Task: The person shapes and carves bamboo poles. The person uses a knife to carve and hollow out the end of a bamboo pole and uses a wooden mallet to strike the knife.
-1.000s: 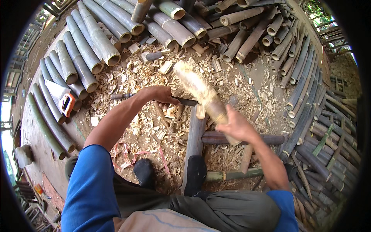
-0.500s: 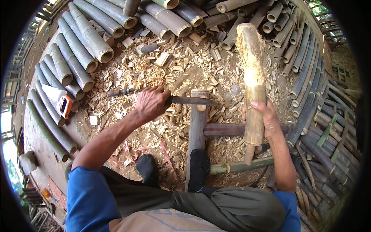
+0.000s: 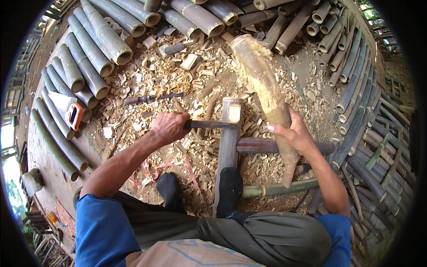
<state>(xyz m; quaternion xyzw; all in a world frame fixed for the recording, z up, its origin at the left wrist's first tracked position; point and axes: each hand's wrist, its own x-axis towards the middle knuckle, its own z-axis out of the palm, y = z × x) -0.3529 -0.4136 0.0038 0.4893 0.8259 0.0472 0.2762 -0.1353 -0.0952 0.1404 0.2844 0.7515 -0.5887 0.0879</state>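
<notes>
The left hand [image 3: 171, 127] is clamped on the handle of a knife [image 3: 211, 124], whose blade is laid crosswise over a bamboo post [image 3: 227, 144], just below a pale cut [image 3: 235, 113] near its top end; whether the edge is sunk in cannot be told. With that cut taken as the dial's centre, the knife is held from about nine o'clock, seemingly so that the fingers are kept clear of the post. At four o'clock, a club [image 3: 259, 73] is gripped low by the right hand [image 3: 297, 133]; its thicker end (badly shredded) is pointed toward one o'clock, presumably so that weight is carried far from the grip. At six o'clock, the post is pressed by a dark-socked foot [image 3: 230, 189], apparently for steadiness. Farther out at nine o'clock, a chisel [image 3: 142, 99] is set on shavings [image 3: 133, 116], and beyond it a saw [image 3: 66, 109] is rested on bamboo poles [image 3: 54, 144], perhaps for easy reach.
</notes>
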